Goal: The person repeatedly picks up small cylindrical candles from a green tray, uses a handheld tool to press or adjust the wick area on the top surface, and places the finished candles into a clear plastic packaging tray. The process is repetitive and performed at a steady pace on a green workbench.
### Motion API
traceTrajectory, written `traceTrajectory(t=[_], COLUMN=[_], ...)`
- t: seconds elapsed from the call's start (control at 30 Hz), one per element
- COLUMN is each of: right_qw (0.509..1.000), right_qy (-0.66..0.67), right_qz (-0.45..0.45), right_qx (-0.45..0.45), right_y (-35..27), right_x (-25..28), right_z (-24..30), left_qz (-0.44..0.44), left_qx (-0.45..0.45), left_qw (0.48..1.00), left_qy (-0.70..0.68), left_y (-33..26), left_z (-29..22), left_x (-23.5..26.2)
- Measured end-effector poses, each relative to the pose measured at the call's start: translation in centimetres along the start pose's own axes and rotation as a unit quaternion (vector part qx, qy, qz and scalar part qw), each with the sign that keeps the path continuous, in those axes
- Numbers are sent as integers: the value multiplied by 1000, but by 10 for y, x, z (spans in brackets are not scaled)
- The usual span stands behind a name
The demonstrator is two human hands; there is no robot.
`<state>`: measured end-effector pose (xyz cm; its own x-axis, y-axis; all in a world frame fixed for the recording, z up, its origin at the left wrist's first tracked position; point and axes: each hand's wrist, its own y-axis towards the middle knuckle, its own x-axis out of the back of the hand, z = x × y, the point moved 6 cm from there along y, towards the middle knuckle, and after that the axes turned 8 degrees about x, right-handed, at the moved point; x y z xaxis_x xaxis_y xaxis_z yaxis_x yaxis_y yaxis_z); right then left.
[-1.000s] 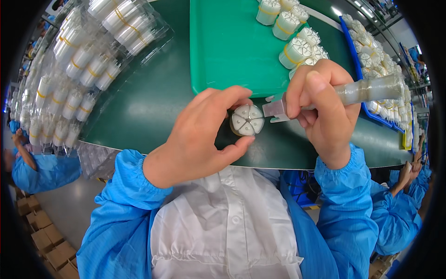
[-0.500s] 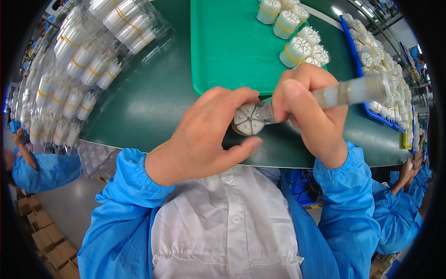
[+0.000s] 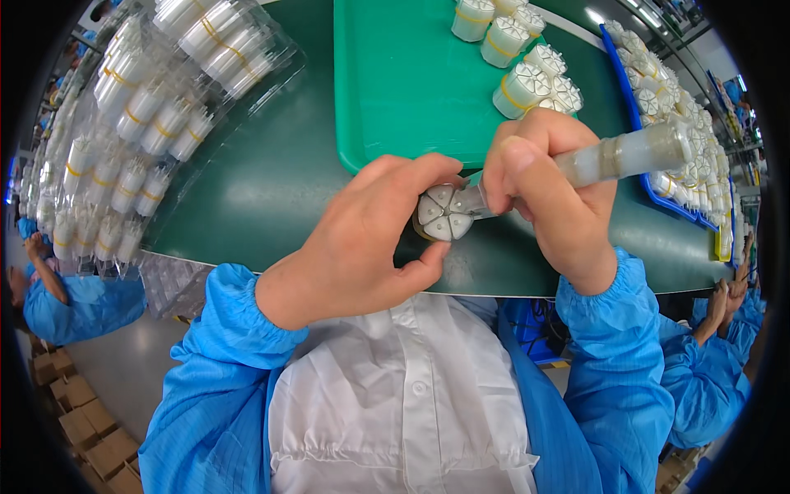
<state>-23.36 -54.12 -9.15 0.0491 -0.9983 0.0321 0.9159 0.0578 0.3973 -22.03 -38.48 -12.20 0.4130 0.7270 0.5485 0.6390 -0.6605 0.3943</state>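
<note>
A round bundle of white wedge-shaped pieces (image 3: pixel 445 214) stands on the dark green table near its front edge, its segmented top facing up. My left hand (image 3: pixel 354 239) curls round its left side, index finger behind and thumb tip against the front. Between the fingers and thumb of my right hand (image 3: pixel 555 198) is a translucent tube-shaped tool (image 3: pixel 634 156), with yellowish tape wrapped round parts of it. Its narrow clear tip meets the right side of the bundle; whether it goes between the pieces cannot be made out.
Beyond my hands lies a green tray (image 3: pixel 395 90) with several banded white bundles (image 3: pixel 527 86) at its right. A blue bin (image 3: pixel 671 206) full of similar bundles stands far right. Clear plastic packs of banded bundles (image 3: pixel 140 111) are stacked at left. People in blue sleeves (image 3: pixel 82 305) work on both sides.
My left thumb has closed in against the bundle. The bundle's top has turned a little under my fingers. The tool stays in my right hand, at nearly the same place.
</note>
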Motion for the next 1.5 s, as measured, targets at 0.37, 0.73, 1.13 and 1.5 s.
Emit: traceTrajectory(t=[0.37, 0.73, 1.13, 1.5], right_qw=[999, 1000, 958, 953], right_qy=[41, 0, 6, -2], right_qz=[-14, -14, -219, -222], right_qx=[24, 24, 183, 207], right_y=[3, 1, 9, 11], right_x=[10, 9, 68, 86], right_z=[6, 0, 45, 41], left_qz=[-26, -8, -190, -125], left_qx=[2, -43, 122, -93], left_qw=[999, 995, 916, 960], left_qy=[39, 91, 331, 232], left_y=[2, 4, -20, 76], left_z=[-1, -4, 40, -41], left_x=[2, -1, 101, -14])
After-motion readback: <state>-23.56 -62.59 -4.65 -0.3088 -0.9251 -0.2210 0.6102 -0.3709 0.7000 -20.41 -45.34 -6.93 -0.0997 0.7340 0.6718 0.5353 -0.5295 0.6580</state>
